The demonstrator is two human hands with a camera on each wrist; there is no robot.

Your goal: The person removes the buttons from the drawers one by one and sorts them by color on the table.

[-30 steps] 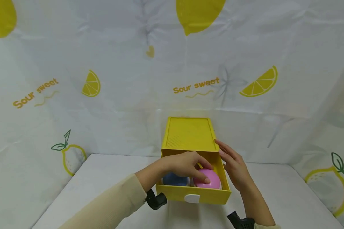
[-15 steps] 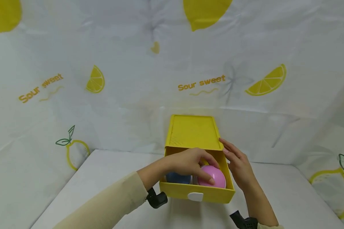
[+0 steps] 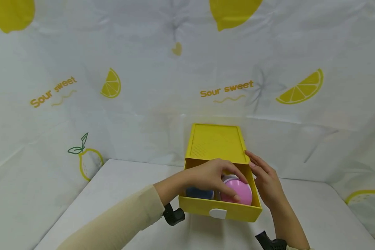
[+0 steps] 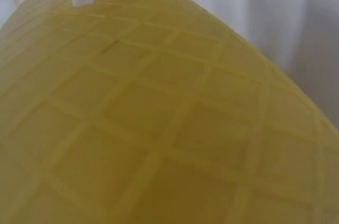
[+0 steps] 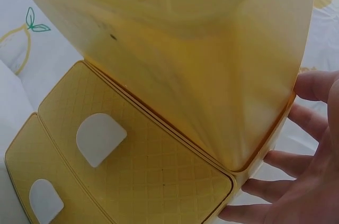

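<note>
While the left hand (image 3: pixel 212 174) grips the pink ball (image 3: pixel 243 191) from above between thumb and fingers, inside the yellow drawer (image 3: pixel 198 205) at right, I record the right hand (image 3: pixel 267 181) farther, outside it, straight fingers against the casing (image 3: pixel 218 141).

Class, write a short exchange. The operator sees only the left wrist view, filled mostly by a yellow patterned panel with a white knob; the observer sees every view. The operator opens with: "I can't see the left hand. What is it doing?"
Observer: The left hand grips a round pink object in the open yellow drawer.
Operator: Anything beside that object?
Observer: A dark blue object, on its left.
Operator: And the right hand?
Observer: Its fingers touch the right side of the yellow cabinet.
</note>
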